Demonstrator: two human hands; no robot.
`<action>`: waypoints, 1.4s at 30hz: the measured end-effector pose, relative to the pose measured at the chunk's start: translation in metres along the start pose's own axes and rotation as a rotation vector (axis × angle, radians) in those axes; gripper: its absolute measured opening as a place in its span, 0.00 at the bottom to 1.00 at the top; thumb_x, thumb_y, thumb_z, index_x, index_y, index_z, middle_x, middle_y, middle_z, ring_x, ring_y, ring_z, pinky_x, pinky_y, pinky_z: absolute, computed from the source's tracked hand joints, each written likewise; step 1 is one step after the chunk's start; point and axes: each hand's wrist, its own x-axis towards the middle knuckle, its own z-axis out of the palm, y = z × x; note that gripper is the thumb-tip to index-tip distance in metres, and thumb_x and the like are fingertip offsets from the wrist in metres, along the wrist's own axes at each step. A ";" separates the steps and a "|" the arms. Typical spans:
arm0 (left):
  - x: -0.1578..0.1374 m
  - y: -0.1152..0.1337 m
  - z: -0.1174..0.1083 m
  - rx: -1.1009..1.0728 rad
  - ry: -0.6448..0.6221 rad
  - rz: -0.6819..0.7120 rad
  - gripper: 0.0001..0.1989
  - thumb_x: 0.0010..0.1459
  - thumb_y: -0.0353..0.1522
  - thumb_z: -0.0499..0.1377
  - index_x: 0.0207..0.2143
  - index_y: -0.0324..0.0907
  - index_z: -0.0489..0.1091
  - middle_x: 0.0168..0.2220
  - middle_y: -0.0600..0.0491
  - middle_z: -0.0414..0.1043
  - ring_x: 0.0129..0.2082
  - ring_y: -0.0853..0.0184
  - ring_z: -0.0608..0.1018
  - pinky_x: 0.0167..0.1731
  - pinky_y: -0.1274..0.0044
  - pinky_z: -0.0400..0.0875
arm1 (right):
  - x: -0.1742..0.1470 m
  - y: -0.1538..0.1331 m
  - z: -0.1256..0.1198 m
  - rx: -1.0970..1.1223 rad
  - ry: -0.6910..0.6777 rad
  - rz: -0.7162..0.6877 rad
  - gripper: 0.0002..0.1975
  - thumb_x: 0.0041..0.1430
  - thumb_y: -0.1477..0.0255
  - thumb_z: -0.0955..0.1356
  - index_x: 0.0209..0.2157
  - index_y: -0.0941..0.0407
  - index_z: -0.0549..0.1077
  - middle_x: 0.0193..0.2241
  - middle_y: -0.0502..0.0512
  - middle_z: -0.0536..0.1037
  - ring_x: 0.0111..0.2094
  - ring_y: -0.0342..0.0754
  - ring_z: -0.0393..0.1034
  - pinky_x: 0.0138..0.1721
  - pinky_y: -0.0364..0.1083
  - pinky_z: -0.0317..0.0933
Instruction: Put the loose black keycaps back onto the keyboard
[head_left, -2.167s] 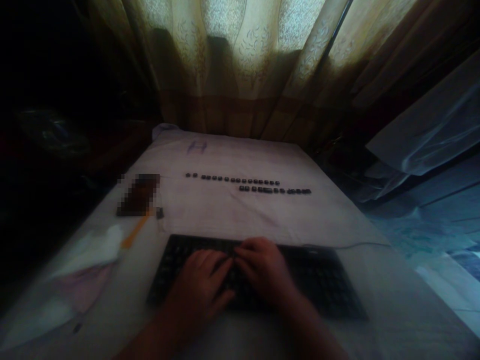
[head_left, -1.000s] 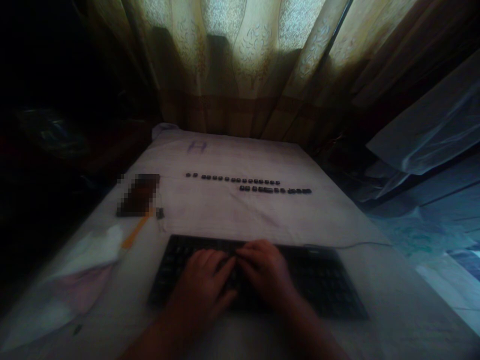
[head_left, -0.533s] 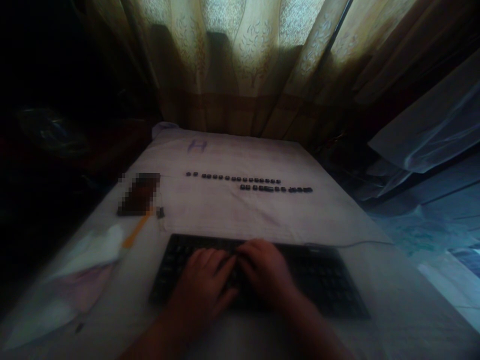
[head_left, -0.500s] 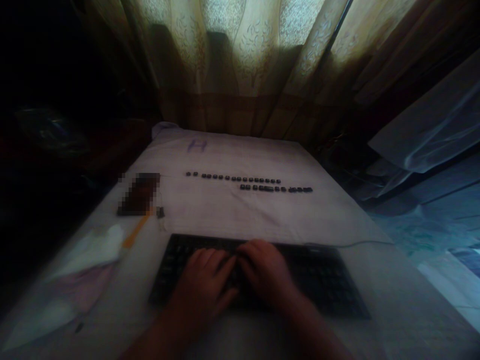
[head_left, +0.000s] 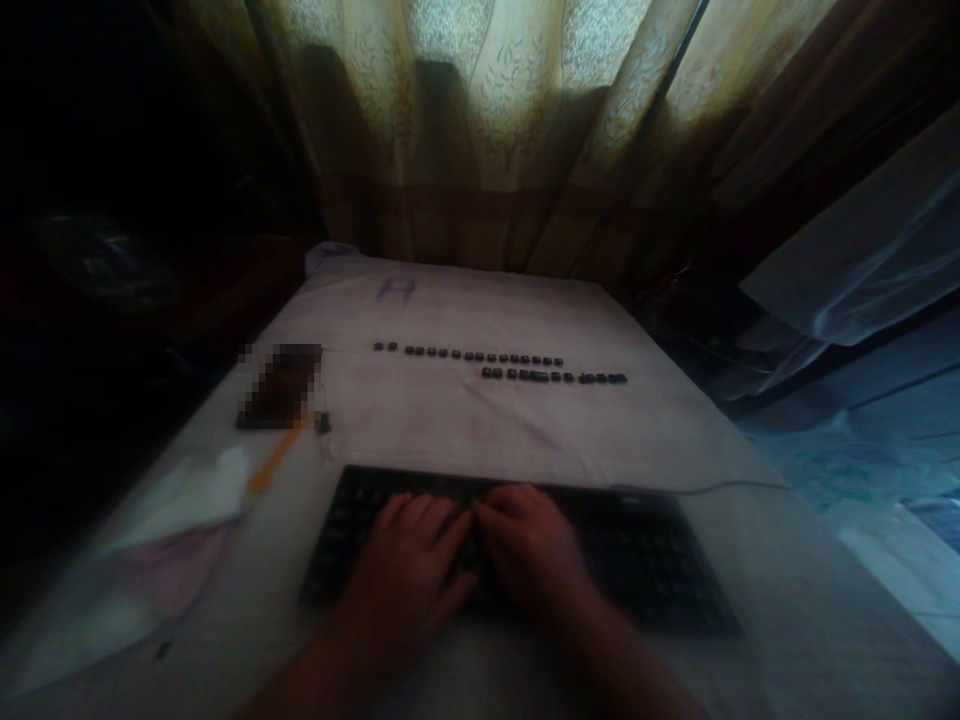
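A black keyboard [head_left: 630, 560] lies flat on the cloth-covered table, its cable running off to the right. Across its left half rests my left hand [head_left: 412, 560], fingers stretched over the keys and thumb apart. Just beside it, over the middle of the keyboard, my right hand [head_left: 532, 550] has its fingers bent and drawn together. Its fingertips almost meet the left index finger; whatever may be between them is too dark and blurred to make out. Beyond the keyboard, loose black keycaps stand in a longer back row [head_left: 480, 356] and a shorter front row [head_left: 539, 376].
At the left lie a pixelated dark object [head_left: 281, 388], an orange strip [head_left: 277, 458] and a crumpled white and pink cloth [head_left: 180, 560]. A small black piece [head_left: 162, 651] sits near the front left. The table [head_left: 510, 430] ends at a patterned curtain [head_left: 510, 120].
My right hand's fingers have bent more and shifted slightly down over the keys. My left hand stays nearly in place on the keyboard. The keycap rows are unchanged.
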 end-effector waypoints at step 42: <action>-0.022 -0.044 0.011 0.275 0.158 0.239 0.36 0.56 0.48 0.60 0.64 0.44 0.58 0.60 0.45 0.67 0.57 0.54 0.70 0.58 0.63 0.60 | 0.048 0.049 -0.040 0.117 -0.404 0.384 0.11 0.60 0.71 0.66 0.35 0.55 0.81 0.36 0.56 0.82 0.36 0.49 0.75 0.37 0.44 0.63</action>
